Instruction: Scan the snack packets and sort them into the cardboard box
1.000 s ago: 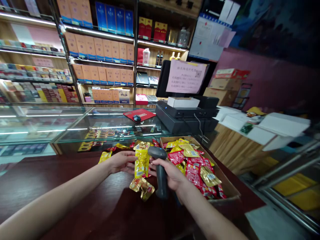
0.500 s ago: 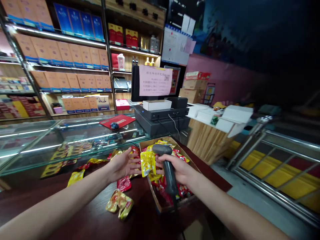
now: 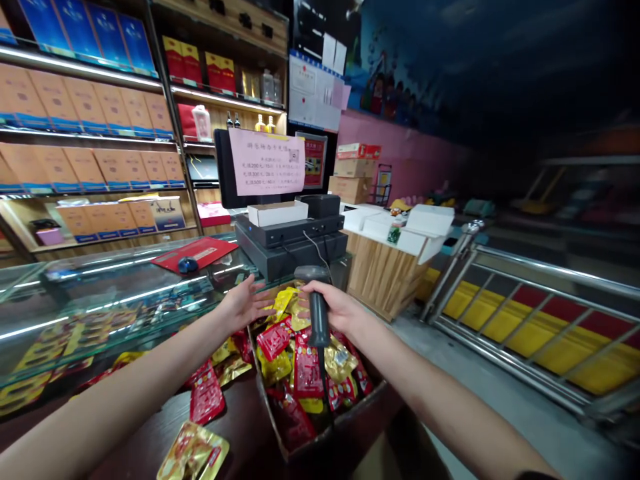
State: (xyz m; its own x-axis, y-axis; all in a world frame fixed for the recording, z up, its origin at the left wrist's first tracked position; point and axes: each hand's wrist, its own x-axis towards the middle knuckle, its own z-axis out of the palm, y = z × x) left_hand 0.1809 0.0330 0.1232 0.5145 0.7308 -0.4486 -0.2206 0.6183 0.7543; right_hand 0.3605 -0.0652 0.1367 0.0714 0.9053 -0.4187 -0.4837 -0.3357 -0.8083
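My right hand is wrapped round the handle of a dark grey barcode scanner, held over a cardboard box. Its cable runs down across the box. Inside lie many small snack packets, among them a red packet and a gold packet. My left hand is at the box's left rim, fingers spread and nothing held. Below my left forearm, another red packet and a gold packet rest on the dark counter.
Behind the box stand a black cash drawer and a monitor with a pink notice. A glass display case runs along the left, with a mouse on a red folder. A metal railing is at the right.
The yellow packet between my hands has left my fingers, and the box now shows more packets. My left hand is now empty. The view has swung right; the scanner stays in my right hand.
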